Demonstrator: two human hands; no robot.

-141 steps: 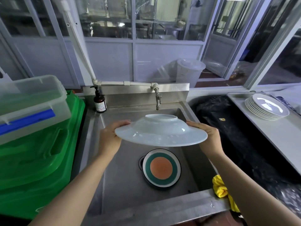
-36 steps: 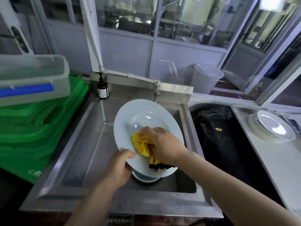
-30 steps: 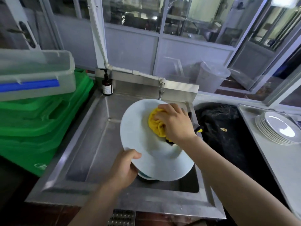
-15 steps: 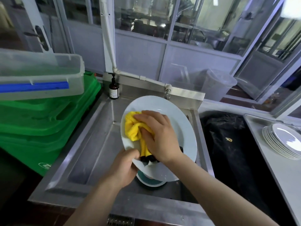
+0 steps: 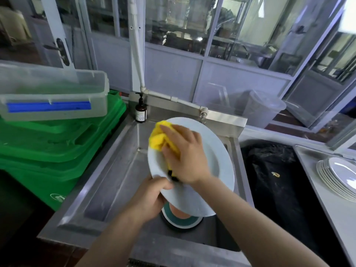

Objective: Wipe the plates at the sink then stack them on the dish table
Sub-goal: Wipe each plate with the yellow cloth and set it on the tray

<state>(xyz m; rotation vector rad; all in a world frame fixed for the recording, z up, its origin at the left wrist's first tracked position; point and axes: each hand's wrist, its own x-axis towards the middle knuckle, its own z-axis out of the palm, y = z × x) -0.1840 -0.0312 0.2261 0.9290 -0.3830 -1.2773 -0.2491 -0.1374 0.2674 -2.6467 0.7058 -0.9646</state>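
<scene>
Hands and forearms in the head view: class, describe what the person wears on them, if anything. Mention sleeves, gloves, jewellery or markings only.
Both forearms are bare up to the bottom edge of the picture; no sleeve shows. The left hand and the right hand wear no gloves. No watch, bracelet or ring is visible, though motion blur softens the fingers. No markings show.

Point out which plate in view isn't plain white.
The round plate with the teal ring and orange centre, lying in the steel sink under the white plate being wiped. The stacked plates at right are white too.
</scene>
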